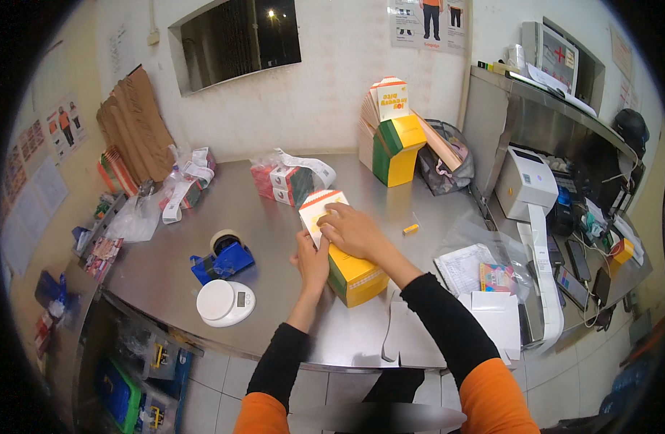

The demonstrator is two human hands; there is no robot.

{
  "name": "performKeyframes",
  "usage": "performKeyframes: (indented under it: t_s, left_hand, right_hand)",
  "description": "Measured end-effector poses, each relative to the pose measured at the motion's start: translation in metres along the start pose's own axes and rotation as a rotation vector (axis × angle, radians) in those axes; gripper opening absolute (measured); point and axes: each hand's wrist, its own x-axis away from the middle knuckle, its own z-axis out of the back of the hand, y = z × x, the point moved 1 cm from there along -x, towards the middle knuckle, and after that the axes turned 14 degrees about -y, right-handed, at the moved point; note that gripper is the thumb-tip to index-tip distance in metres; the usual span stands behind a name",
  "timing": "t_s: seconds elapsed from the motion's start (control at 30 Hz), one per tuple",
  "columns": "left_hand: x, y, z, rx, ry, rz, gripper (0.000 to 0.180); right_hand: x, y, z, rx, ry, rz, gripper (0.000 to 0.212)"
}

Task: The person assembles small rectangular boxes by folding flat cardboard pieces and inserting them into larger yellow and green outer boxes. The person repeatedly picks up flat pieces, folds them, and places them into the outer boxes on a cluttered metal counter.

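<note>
The yellow box (355, 281) lies aslant near the front of the worktop (263, 228), a white card (320, 206) at its far end, under both hands. The left hand (310, 262) has its fingers half bent at the card's near left side; the right hand (352, 230) lays bent fingers over its face. I cannot tell how tightly either grip is closed. To work the card neatly, I would steady its edge with the left, press lightly with the right and keep it square, since thin stock likely creases. The card carries yellow lettering, partly covered, under an orange zigzag edge; the rear box (399, 170) bears bolder print, upside down. Printed slips (314, 168), a captioned poster (430, 27) and a handwritten pad (464, 267) look too small to read.
</note>
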Motion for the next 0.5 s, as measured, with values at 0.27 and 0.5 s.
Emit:
performKeyframes:
  t_s: [0.27,0.5]
  left_hand:
    - [-0.055,0.008,0.029,-0.052,-0.647,-0.428,0.059]
    - [-0.096,-0.043,-0.006,-0.891,-0.727,-0.284,0.058]
  right_hand:
    - [-0.017,0.02,-0.012,-0.072,-0.474,-0.313,0.043]
    - [-0.007,0.02,-0.017,-0.01,-0.162,-0.328,0.032]
